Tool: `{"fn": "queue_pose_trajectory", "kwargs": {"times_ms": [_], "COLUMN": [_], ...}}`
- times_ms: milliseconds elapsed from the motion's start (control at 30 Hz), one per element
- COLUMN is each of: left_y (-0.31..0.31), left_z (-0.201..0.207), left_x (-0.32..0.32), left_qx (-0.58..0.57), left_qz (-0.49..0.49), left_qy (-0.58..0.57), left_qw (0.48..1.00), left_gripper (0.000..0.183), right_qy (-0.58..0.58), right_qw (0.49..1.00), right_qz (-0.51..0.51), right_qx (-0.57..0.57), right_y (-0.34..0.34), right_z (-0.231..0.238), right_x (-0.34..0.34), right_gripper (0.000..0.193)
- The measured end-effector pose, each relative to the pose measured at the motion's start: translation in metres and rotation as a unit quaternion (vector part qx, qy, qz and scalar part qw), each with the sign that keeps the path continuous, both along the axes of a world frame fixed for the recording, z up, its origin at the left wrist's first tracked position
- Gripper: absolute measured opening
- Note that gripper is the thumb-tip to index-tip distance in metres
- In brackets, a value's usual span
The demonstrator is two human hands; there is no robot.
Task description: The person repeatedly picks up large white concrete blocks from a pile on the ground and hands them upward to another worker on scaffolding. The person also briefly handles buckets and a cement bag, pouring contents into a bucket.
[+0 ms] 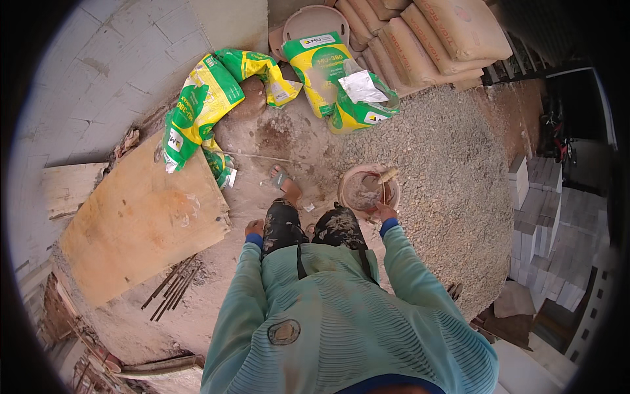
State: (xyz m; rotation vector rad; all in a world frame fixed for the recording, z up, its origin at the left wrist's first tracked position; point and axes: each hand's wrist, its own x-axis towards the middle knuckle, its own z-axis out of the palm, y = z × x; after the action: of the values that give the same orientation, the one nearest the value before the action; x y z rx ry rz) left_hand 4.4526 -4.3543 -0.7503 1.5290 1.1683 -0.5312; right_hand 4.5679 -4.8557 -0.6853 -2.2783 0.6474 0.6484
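Note:
A round, dusty pink bucket (342, 188) stands on the ground at the edge of the gravel, in front of me and to the right. Grey-pink material (363, 196) lies inside it. A tool's light, thick handle (388, 175) sticks out over its far right rim; the tool's head cannot be made out. My right hand (386, 211) is closed at the near right side of the bucket, on its rim or a thin handle there. Beside my left thigh hangs my left hand (254, 227), fingers curled in, with nothing seen in it.
A gravel heap (453, 190) spreads to the right. Green-yellow bags (203, 105) and an opened bag (364, 108) lie ahead, near stacked brown paper sacks (420, 49). A plywood sheet (144, 217) and metal rods (172, 289) lie left. Blocks (551, 223) stand far right.

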Motion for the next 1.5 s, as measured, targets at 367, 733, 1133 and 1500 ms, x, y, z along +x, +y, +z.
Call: {"fn": "queue_pose_trajectory", "kwargs": {"times_ms": [367,733,1133,1500], "left_y": [0.007,-0.019,-0.103,-0.292], "left_z": [0.016,0.027,0.011,0.046], "left_x": [0.017,0.042,0.166,0.498], "left_qx": [0.052,0.055,0.186,0.001], "left_qz": [-0.12,-0.077,-0.084,-0.068], "left_qy": [0.012,0.007,-0.027,-0.25], "left_qw": [0.991,0.995,0.978,0.966], "left_gripper": [0.034,0.03,0.032,0.05], "right_qy": [0.12,0.161,-0.349,-0.23], "right_qw": [0.978,0.965,0.913,0.956], "right_qz": [-0.035,0.017,0.21,0.178], "right_qx": [0.165,0.208,-0.005,-0.04], "right_y": [0.106,0.247,0.151,0.056], "right_z": [-0.097,-0.258,-0.042,-0.036], "right_x": [0.196,0.285,0.399,0.419], "right_gripper": [0.033,0.036,0.049,0.031]}}
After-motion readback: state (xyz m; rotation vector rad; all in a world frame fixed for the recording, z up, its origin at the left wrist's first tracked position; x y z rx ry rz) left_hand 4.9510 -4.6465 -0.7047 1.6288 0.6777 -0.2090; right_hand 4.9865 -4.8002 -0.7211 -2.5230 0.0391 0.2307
